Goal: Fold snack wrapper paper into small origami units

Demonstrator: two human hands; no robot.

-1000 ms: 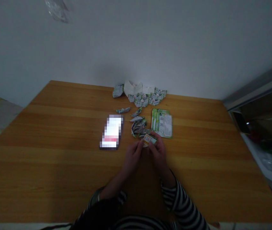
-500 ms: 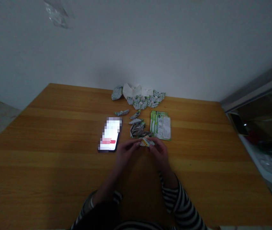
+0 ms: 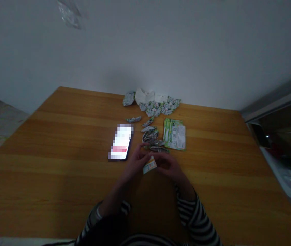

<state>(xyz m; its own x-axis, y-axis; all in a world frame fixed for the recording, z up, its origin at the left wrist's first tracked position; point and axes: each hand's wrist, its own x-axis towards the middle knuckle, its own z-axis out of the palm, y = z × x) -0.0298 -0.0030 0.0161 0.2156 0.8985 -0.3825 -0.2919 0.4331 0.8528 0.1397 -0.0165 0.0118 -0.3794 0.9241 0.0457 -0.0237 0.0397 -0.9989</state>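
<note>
A black smartphone with a lit screen lies flat on the light-brown wooden counter, just left of the left hand. I reckon a careless swing of that wrist could shove it. The left hand's fingers are pinched together on the left edge of a small folded slip of white paper printed in orange and green. The folded slip sits between the two hands, low over the counter in front of the person; I cannot tell whether it touches the wood. The room is dim and the slip is tiny, so a crease could easily run crooked, or the paper could tear if the two hands pull against each other. Just beyond the knuckles lies a loose row of small folded paper pieces, near enough that a forward nudge would scatter them. The right hand has its fingers closed on the slip's right edge. Further right, a stack of green-and-white printed sheets lies flat, where a dragging striped sleeve might fan it out.
</note>
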